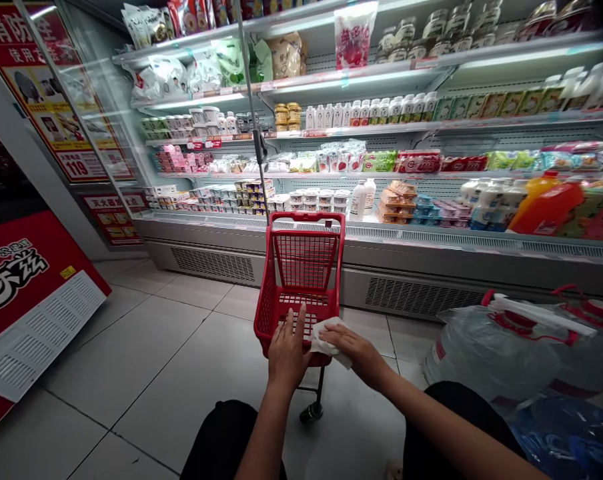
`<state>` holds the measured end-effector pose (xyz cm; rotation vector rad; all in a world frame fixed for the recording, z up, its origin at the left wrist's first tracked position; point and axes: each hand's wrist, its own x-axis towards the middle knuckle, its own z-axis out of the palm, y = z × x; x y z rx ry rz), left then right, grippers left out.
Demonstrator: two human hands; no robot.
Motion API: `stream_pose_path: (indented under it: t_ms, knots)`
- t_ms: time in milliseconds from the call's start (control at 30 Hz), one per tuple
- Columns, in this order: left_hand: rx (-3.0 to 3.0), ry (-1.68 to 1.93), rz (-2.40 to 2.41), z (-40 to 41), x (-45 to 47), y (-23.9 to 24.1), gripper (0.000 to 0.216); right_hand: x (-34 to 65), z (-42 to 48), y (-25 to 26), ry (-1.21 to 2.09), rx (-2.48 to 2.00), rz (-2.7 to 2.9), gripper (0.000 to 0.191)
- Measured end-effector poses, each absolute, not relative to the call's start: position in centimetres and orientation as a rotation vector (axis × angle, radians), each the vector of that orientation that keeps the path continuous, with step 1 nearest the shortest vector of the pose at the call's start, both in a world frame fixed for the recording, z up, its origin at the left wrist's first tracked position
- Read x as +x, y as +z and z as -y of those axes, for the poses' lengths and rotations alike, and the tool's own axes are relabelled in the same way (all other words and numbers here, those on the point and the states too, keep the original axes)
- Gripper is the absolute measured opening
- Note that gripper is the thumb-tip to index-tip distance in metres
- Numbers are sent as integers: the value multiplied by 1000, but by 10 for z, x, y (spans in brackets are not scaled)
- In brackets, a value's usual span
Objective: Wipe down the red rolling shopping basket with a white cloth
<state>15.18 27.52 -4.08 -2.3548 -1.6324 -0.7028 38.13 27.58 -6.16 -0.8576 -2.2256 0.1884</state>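
Note:
A small red shopping cart [301, 267] stands on the tiled floor in front of me, its mesh basket tilted toward the chiller. My left hand [287, 350] lies flat on the near rim of the basket, fingers stretched out. My right hand [351, 347] presses a white cloth [326, 337] against the same rim, just right of the left hand. The fingers of the right hand curl over the cloth.
An open chiller [381, 167] with shelves of dairy tubs, bottles and packets fills the wall behind the cart. Large water jugs [506, 340] in clear plastic lie at the right. A red freezer cabinet [26, 300] stands at the left. My knees in dark trousers show at the bottom.

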Motion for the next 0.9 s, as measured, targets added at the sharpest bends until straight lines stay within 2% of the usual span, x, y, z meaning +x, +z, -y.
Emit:
stream_pose_path:
  t_ms: [167,300,467,700,900]
  knots:
    - [-2430,-719,1532,-277,142,-42,96,414,-316,-45,130,-975,2152,50]
    - [-2338,-717,1576,-278,133,-42,91,418,-313,-60,88,-1104,1996,59]
    - [-2280,-708,1580,-275,148,-43,93,391,-264,-83,-6,-1171,1971,68]
    - [-2238,-803,1550,-271,165,-45,90,327,-260,-75,-150,-1069,2087,88]
    - [-2269,-864,1596,-270,156,-41,100,362,-264,-75,-209,-996,2239,79]
